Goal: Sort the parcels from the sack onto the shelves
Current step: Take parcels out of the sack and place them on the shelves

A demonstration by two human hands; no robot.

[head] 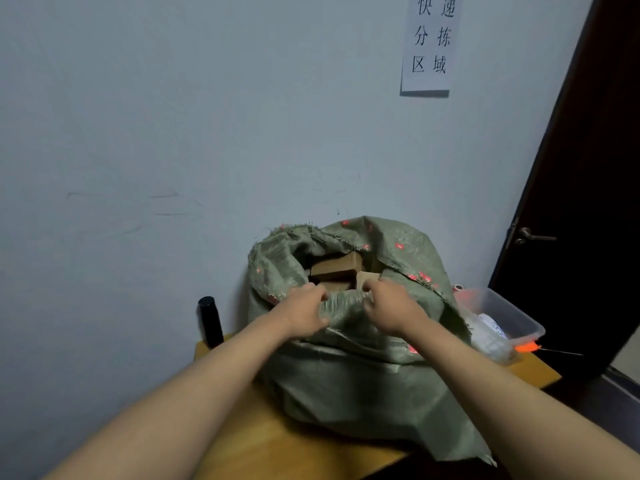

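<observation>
Left of the fingers, 1 black bottle (210,322) stands upright on the surface (263,441). The left hand (304,311) and right hand (391,310), 2 in all, each curl their fingers (320,296) round the near rim of 1 green sack (349,368), gripping it, probably to pull the mouth wide. Just beyond the fingers, about 3 brown parcels (337,265) show inside. Right of the fingers sits 1 clear tub (516,317). No shelves are visible.

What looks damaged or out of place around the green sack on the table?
The sack has a frayed, ragged rim at the back of its mouth, loose threads sticking out. Both hands grip its front edge: left hand, right hand. Nothing looks spilled.
</observation>
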